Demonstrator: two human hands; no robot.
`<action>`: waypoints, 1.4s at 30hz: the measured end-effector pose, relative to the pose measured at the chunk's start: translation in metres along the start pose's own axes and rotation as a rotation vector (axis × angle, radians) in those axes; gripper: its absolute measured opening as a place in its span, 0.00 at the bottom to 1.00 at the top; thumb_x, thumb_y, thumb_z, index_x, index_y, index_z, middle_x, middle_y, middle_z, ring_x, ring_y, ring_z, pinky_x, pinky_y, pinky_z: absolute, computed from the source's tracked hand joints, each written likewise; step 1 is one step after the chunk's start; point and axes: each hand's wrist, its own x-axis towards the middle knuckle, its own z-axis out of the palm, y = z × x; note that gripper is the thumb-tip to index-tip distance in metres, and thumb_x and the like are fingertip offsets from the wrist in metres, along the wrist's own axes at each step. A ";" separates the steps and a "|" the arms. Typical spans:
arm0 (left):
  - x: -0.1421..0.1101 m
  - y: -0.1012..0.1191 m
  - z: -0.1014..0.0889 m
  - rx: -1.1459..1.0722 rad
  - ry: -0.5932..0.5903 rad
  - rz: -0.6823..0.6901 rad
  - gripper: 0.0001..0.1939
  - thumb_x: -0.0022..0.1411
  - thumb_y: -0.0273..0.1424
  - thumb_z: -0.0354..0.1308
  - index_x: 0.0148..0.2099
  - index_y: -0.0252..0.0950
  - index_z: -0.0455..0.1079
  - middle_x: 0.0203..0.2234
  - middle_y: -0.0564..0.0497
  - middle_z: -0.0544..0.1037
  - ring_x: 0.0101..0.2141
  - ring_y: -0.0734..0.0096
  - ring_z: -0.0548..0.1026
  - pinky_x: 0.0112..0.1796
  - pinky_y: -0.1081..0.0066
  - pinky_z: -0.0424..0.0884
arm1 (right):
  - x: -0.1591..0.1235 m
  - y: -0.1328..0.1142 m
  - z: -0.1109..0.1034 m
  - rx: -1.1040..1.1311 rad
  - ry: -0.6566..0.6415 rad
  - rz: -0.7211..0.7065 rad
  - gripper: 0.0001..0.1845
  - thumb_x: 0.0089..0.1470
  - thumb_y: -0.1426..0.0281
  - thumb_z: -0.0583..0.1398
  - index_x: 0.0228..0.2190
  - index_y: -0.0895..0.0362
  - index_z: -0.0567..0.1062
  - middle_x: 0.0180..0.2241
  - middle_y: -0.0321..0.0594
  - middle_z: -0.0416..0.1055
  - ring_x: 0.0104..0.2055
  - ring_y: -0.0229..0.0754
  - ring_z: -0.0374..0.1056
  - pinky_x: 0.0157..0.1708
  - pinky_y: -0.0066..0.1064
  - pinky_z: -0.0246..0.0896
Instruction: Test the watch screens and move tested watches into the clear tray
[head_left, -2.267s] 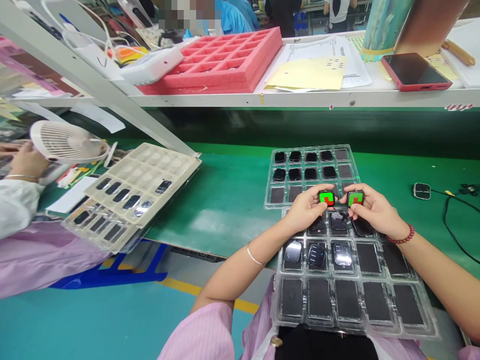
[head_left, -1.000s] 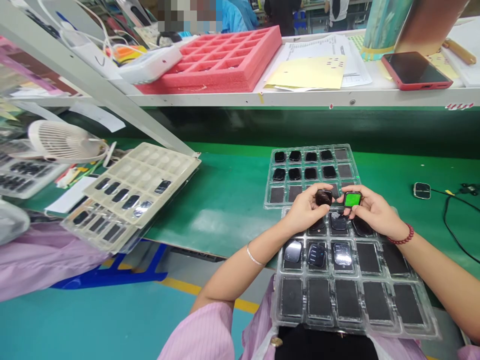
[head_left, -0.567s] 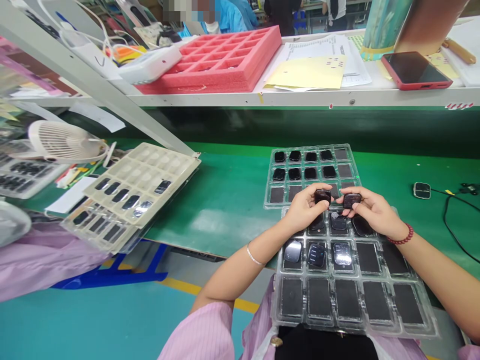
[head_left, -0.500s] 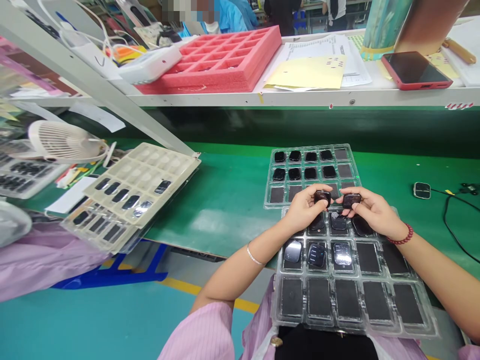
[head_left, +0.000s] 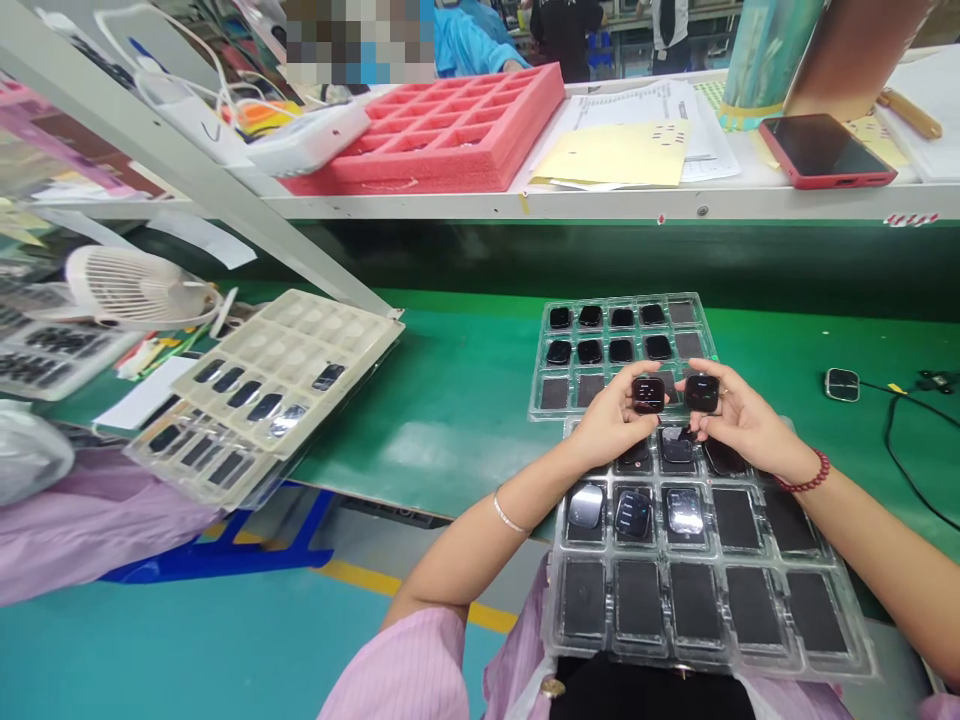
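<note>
My left hand (head_left: pixel 616 412) grips a black square smartwatch body (head_left: pixel 648 394) by its edges, its lit screen facing me. In my right hand (head_left: pixel 739 415) is a second smartwatch body (head_left: pixel 703 393), also with faint text on its screen. The two watches are held side by side, slightly apart. Below them a clear plastic tray (head_left: pixel 637 655) rests at the front edge of the bench; several watch bodies lie in its upper cells, and dark padding shows in the others. Behind my hands, another clear tray (head_left: pixel 535 385) holds two rows of black watch bodies.
A wired square device (head_left: pixel 842 384) lies on the green bench (head_left: pixel 435 400) at right. Stacked beige trays (head_left: pixel 300 325) and a white fan (head_left: pixel 135 285) stand left. On the shelf are a red foam tray (head_left: pixel 465 160), papers (head_left: pixel 615 153) and a phone (head_left: pixel 829 150). A person in blue sits beyond.
My thumbs have moved down off the two watch faces, and both screens now show lit. The watches have shifted slightly upward; the trays stay in place.
</note>
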 end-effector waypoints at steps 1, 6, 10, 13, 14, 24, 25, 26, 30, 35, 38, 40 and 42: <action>0.000 0.000 -0.001 -0.041 -0.011 -0.007 0.32 0.53 0.24 0.63 0.59 0.39 0.59 0.42 0.46 0.76 0.41 0.67 0.76 0.37 0.71 0.70 | 0.000 -0.001 -0.001 0.025 0.019 0.028 0.35 0.50 0.72 0.67 0.57 0.47 0.63 0.54 0.45 0.69 0.30 0.36 0.72 0.30 0.32 0.73; 0.003 0.005 -0.009 -0.322 -0.098 -0.115 0.33 0.51 0.33 0.69 0.58 0.36 0.62 0.38 0.46 0.78 0.28 0.74 0.77 0.25 0.78 0.66 | 0.000 -0.009 -0.009 0.229 0.028 0.197 0.28 0.54 0.62 0.65 0.55 0.52 0.67 0.48 0.47 0.75 0.29 0.37 0.75 0.30 0.29 0.73; 0.008 0.006 -0.018 -0.554 -0.150 -0.270 0.29 0.61 0.50 0.55 0.53 0.30 0.69 0.38 0.38 0.80 0.28 0.70 0.78 0.21 0.78 0.65 | 0.003 -0.010 -0.020 0.407 -0.068 0.327 0.30 0.63 0.49 0.46 0.47 0.57 0.75 0.42 0.50 0.79 0.24 0.39 0.74 0.23 0.29 0.71; 0.012 0.003 -0.022 -0.629 -0.176 -0.365 0.33 0.64 0.54 0.45 0.49 0.29 0.71 0.35 0.38 0.81 0.25 0.71 0.78 0.19 0.77 0.62 | 0.005 -0.008 -0.026 0.401 -0.052 0.353 0.33 0.64 0.50 0.41 0.44 0.57 0.76 0.40 0.50 0.80 0.21 0.38 0.73 0.21 0.29 0.69; 0.013 0.002 -0.023 -0.634 -0.178 -0.378 0.33 0.65 0.55 0.45 0.49 0.29 0.71 0.34 0.38 0.81 0.24 0.71 0.77 0.18 0.76 0.62 | 0.006 -0.007 -0.027 0.376 -0.046 0.350 0.34 0.64 0.50 0.40 0.44 0.57 0.76 0.40 0.50 0.80 0.21 0.38 0.72 0.20 0.29 0.69; 0.002 0.005 -0.004 -0.189 -0.032 -0.079 0.30 0.50 0.24 0.65 0.55 0.38 0.63 0.44 0.46 0.77 0.34 0.73 0.78 0.31 0.76 0.69 | 0.002 -0.006 -0.006 0.169 -0.008 0.080 0.26 0.48 0.71 0.67 0.49 0.52 0.67 0.42 0.40 0.75 0.30 0.36 0.73 0.30 0.29 0.73; 0.001 0.005 -0.002 -0.145 -0.030 -0.052 0.29 0.51 0.24 0.64 0.55 0.38 0.63 0.46 0.45 0.76 0.36 0.72 0.78 0.34 0.74 0.70 | 0.002 -0.005 -0.004 0.139 0.000 0.052 0.26 0.48 0.71 0.67 0.48 0.52 0.67 0.42 0.40 0.74 0.30 0.36 0.73 0.29 0.29 0.73; 0.000 0.005 0.000 -0.110 -0.030 -0.034 0.28 0.52 0.24 0.63 0.56 0.38 0.63 0.47 0.44 0.76 0.37 0.71 0.78 0.36 0.73 0.71 | 0.002 -0.004 -0.003 0.105 0.008 0.028 0.25 0.49 0.72 0.67 0.48 0.52 0.67 0.42 0.40 0.74 0.30 0.36 0.72 0.29 0.30 0.73; -0.002 0.003 0.004 -0.025 -0.021 -0.003 0.22 0.58 0.26 0.58 0.55 0.36 0.64 0.46 0.43 0.76 0.34 0.72 0.78 0.32 0.73 0.70 | 0.000 -0.001 0.001 -0.056 0.046 -0.038 0.18 0.51 0.73 0.64 0.45 0.54 0.68 0.35 0.38 0.73 0.26 0.35 0.68 0.27 0.30 0.70; -0.003 0.001 0.004 -0.006 -0.034 0.016 0.23 0.58 0.25 0.56 0.56 0.37 0.64 0.44 0.44 0.77 0.33 0.71 0.79 0.34 0.72 0.72 | -0.003 -0.002 0.003 -0.163 0.046 -0.078 0.17 0.52 0.73 0.62 0.44 0.53 0.69 0.35 0.40 0.74 0.27 0.38 0.69 0.27 0.32 0.69; -0.003 0.000 0.004 0.006 -0.031 0.007 0.24 0.59 0.26 0.55 0.58 0.37 0.63 0.42 0.45 0.78 0.33 0.70 0.79 0.32 0.72 0.72 | -0.003 -0.002 0.002 -0.193 0.041 -0.074 0.16 0.52 0.73 0.61 0.44 0.53 0.69 0.35 0.40 0.75 0.27 0.38 0.69 0.29 0.33 0.70; -0.003 0.000 0.003 0.012 -0.033 0.004 0.24 0.59 0.26 0.55 0.59 0.37 0.63 0.42 0.45 0.78 0.33 0.69 0.79 0.32 0.73 0.71 | -0.003 -0.002 0.002 -0.211 0.040 -0.074 0.16 0.53 0.72 0.61 0.44 0.53 0.69 0.36 0.40 0.75 0.28 0.39 0.70 0.30 0.34 0.71; -0.002 -0.001 0.003 0.011 -0.037 0.006 0.24 0.59 0.26 0.55 0.59 0.37 0.64 0.42 0.45 0.78 0.34 0.69 0.80 0.31 0.73 0.71 | -0.004 -0.002 0.002 -0.230 0.036 -0.079 0.16 0.53 0.73 0.61 0.44 0.52 0.69 0.36 0.40 0.76 0.29 0.40 0.71 0.31 0.35 0.71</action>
